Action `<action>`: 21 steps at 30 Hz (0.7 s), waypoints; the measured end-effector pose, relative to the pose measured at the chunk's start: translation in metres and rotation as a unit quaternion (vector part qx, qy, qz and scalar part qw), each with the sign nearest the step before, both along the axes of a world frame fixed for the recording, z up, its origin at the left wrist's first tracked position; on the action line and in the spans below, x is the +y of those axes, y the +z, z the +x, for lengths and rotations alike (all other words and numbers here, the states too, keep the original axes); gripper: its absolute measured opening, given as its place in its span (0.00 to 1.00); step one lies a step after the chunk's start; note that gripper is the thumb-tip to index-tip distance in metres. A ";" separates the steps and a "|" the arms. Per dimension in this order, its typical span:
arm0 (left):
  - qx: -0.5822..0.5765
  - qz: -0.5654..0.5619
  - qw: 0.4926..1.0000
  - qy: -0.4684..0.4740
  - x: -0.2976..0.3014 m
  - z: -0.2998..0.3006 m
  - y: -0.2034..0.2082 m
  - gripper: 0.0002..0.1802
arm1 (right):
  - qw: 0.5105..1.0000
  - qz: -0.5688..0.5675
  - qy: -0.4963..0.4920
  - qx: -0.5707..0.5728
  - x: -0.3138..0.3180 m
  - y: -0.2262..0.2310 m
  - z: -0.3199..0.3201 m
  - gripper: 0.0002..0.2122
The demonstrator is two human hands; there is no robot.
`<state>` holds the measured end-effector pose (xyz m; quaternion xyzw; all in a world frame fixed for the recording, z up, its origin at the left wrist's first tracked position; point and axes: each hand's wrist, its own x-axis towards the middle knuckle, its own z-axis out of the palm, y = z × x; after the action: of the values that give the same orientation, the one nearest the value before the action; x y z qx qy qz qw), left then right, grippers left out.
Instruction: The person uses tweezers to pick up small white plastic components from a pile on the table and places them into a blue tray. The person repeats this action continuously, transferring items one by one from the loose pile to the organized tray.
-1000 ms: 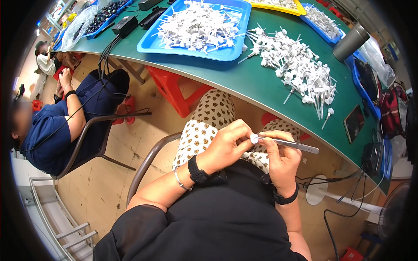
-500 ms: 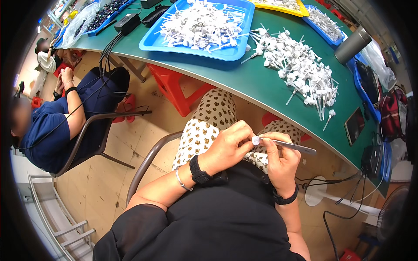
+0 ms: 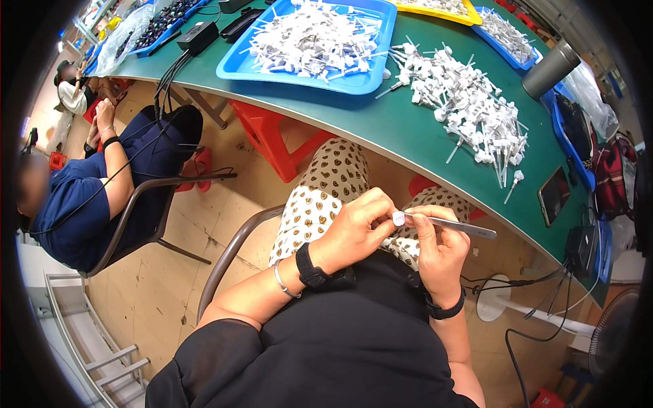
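Observation:
Above my lap, my left hand [image 3: 360, 228] pinches a small white plastic part [image 3: 398, 219], its pale round head showing at the fingertips. My right hand [image 3: 441, 251] grips metal tweezers [image 3: 462, 227] between thumb and fingers. The tips of the tweezers meet the white part, and their blunt end sticks out to the right. Whatever lies of the part inside my left fingers is hidden. On the green table ahead, a heap of similar white parts with thin stems [image 3: 469, 109] lies loose. More of them fill a blue tray [image 3: 371, 81] left of the heap.
A phone [image 3: 554, 196] and a dark grey cylinder [image 3: 552, 71] are on the green table [image 3: 415, 139] to the right. A yellow tray [image 3: 469, 16] stands at the back. At left, a seated person [image 3: 88, 197] has clasped hands. Cables [image 3: 544, 292] hang at the right.
Both hands stay almost in place. The tweezers and the white part have shifted only very slightly.

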<state>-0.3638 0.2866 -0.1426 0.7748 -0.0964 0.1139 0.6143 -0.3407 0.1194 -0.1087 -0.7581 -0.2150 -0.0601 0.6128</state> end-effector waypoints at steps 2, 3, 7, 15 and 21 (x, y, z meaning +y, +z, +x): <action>-0.003 0.003 1.000 0.001 0.000 0.000 0.000 0.06 | 1.000 -0.001 0.001 0.001 0.000 0.000 0.000 0.04; -0.005 0.005 1.000 0.002 0.000 0.000 0.000 0.06 | 1.000 0.000 0.002 0.001 0.000 0.000 0.000 0.04; -0.007 0.004 1.000 0.002 0.000 0.000 0.000 0.06 | 1.000 0.002 0.008 -0.010 0.001 0.001 0.000 0.04; -0.002 0.001 1.000 -0.002 -0.001 0.000 -0.001 0.06 | 1.000 -0.010 0.002 -0.018 -0.001 -0.001 0.001 0.03; -0.008 -0.015 1.000 0.012 -0.003 -0.001 0.002 0.06 | 0.999 0.039 -0.008 0.020 0.003 0.004 -0.002 0.03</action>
<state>-0.3644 0.2838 -0.1409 0.7659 -0.0907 0.1288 0.6234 -0.3424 0.1224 -0.1047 -0.7360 -0.1945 -0.0582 0.6458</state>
